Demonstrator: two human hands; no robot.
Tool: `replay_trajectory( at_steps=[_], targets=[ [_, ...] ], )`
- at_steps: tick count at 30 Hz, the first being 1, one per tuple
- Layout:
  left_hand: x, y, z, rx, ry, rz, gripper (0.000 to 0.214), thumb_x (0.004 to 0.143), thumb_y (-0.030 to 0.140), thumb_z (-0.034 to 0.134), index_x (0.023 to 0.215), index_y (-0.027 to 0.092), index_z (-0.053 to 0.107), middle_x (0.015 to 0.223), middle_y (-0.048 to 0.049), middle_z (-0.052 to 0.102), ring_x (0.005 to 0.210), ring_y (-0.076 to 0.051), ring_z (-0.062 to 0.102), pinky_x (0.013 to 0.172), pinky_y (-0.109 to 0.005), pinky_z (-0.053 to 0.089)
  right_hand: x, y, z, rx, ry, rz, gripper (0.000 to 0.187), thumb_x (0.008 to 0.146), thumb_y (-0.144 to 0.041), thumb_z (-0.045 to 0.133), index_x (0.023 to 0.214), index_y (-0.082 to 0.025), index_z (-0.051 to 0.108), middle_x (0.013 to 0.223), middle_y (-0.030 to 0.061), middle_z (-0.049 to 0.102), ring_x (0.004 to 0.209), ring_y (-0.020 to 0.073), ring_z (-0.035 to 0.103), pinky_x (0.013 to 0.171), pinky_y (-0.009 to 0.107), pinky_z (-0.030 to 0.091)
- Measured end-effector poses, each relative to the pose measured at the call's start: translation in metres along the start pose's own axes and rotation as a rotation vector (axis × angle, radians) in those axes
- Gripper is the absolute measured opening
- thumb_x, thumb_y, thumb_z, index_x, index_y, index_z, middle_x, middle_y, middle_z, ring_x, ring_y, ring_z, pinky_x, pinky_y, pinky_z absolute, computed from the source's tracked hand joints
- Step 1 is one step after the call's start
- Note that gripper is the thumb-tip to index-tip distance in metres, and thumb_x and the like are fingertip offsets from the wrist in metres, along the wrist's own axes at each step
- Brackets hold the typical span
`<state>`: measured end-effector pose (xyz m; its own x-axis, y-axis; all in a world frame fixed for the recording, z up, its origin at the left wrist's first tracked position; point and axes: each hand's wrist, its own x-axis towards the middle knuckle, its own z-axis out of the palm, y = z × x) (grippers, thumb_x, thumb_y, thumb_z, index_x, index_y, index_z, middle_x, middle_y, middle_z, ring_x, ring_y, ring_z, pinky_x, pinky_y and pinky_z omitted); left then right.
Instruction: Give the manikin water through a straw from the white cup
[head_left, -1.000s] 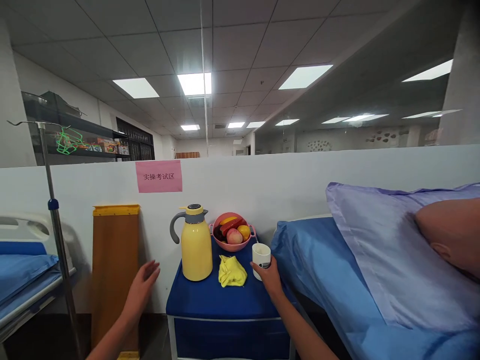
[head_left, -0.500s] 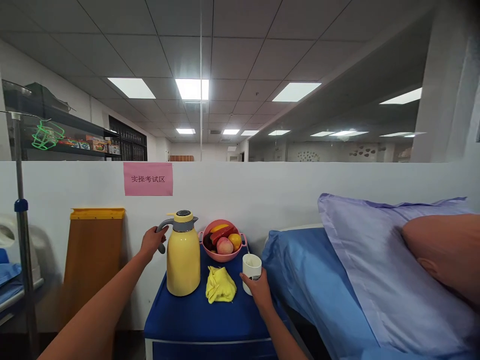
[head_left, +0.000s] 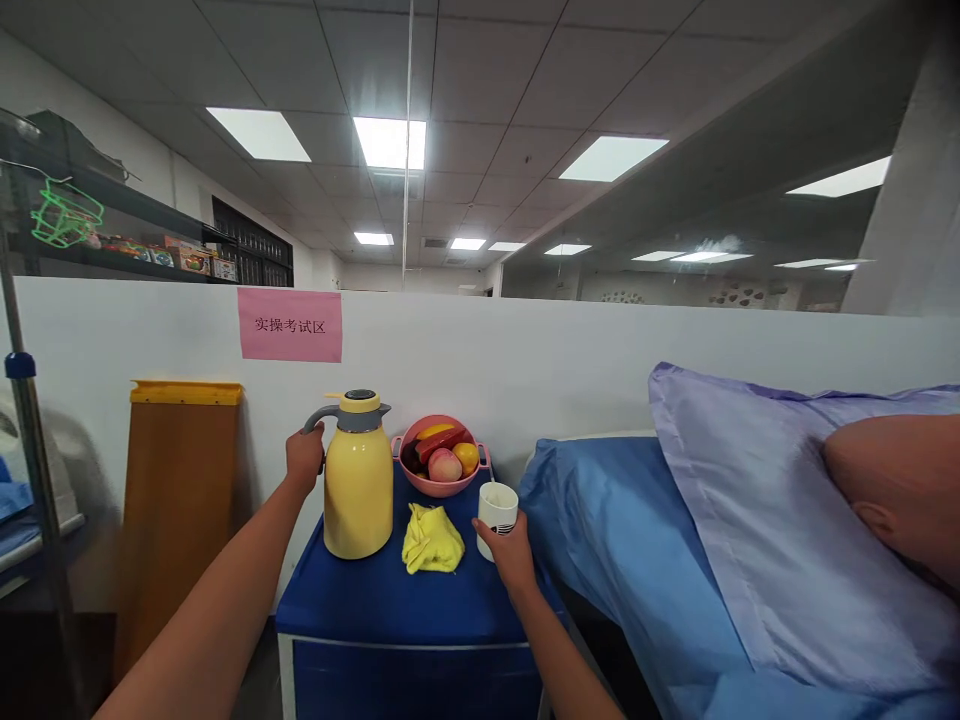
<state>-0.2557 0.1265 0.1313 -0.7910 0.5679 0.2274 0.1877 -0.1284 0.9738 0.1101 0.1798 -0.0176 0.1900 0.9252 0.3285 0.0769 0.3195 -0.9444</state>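
My left hand point(head_left: 304, 458) is closed around the grey handle of a yellow thermos jug point(head_left: 358, 490), which stands upright on the blue bedside cabinet point(head_left: 397, 610). My right hand point(head_left: 511, 552) wraps a white mug point(head_left: 498, 507) near the cabinet's right edge, the thumb at its left side and most fingers hidden behind it. Something thin and light sticks up from behind the mug's rim. Between jug and mug lies a crumpled yellow cloth point(head_left: 433, 540). Behind the cloth sits a pink two-handled basket point(head_left: 444, 488) holding fruit, including a peach point(head_left: 445, 465) and an orange point(head_left: 466, 458).
At right, a bed with a blue sheet point(head_left: 592, 520) carries a lilac pillow point(head_left: 720, 480) and a manikin's head point(head_left: 900, 480). A white partition point(head_left: 480, 370) with a pink sign point(head_left: 290, 325) rises behind the cabinet. A brown board point(head_left: 180, 500) and a metal pole point(head_left: 34, 440) stand at left.
The view has tilted down, so the scene sits higher in the picture. My left hand has shifted lower on the jug's handle, uncovering its top. My right hand stays on the mug.
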Motion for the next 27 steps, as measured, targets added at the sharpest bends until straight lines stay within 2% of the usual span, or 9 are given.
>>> replay_trajectory(
  at_steps=[20, 27],
  targets=[
    [-0.009, 0.009, -0.006, -0.008, -0.001, -0.031, 0.025, 0.075, 0.045, 0.057, 0.067, 0.023, 0.049, 0.045, 0.0020, 0.043, 0.039, -0.015, 0.040, 0.040, -0.028, 0.031, -0.005, -0.009, -0.005, 0.004, -0.038, 0.020, 0.073, 0.058, -0.052, 0.081, 0.115, -0.019, 0.050, 0.102, 0.0081, 0.069, 0.095, 0.0285, 0.066, 0.078, 0.035, 0.052],
    [-0.010, 0.009, -0.005, -0.010, 0.005, -0.009, 0.024, 0.075, 0.044, 0.056, 0.067, 0.022, 0.049, 0.045, 0.0016, 0.043, 0.039, -0.014, 0.041, 0.039, -0.027, 0.031, -0.001, -0.004, -0.003, 0.004, -0.036, 0.028, 0.075, 0.056, -0.052, 0.081, 0.115, -0.019, 0.048, 0.102, 0.0084, 0.068, 0.093, 0.0289, 0.065, 0.080, 0.038, 0.052]
  ],
)
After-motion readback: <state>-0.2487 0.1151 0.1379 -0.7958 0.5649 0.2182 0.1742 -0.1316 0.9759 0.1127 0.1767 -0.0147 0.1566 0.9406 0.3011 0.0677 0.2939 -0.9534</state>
